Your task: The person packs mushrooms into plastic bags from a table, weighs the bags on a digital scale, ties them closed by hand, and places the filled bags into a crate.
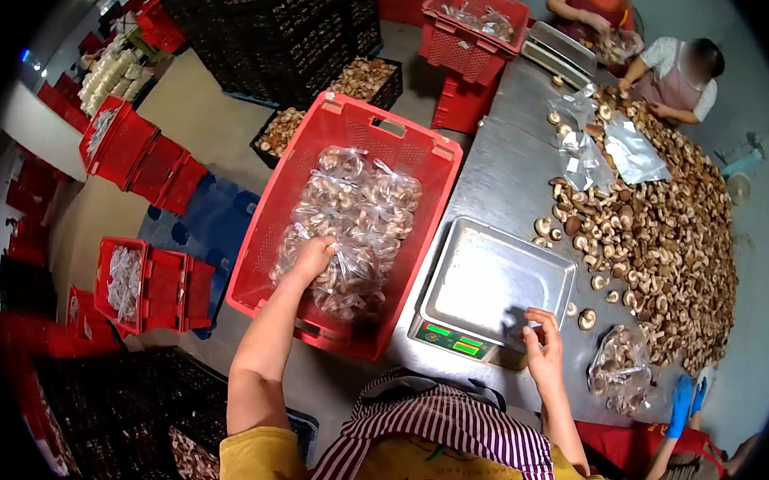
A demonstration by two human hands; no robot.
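My left hand (316, 258) reaches into a red plastic crate (258, 223) and is closed on the gathered top of a clear bag of mushrooms (352, 269). Several similar filled bags (396, 192) lie in rows beneath and beyond it. Over the near right corner of a digital scale (497, 278) hovers my right hand (544, 342), its fingers loosely curled and apart, holding nothing visible. The scale's metal pan bears nothing, and green displays (453, 341) glow on its front. To the right of that hand, a filled mushroom bag (620, 369) rests on the metal table (503, 172).
Loose mushrooms (666, 240) are heaped along the table's right side, with plastic bags (632, 150) on top. Co-workers stand at the far end, and a blue-gloved hand (681, 403) is at lower right. Red crates (472, 34) and black crates (265, 30) surround the table.
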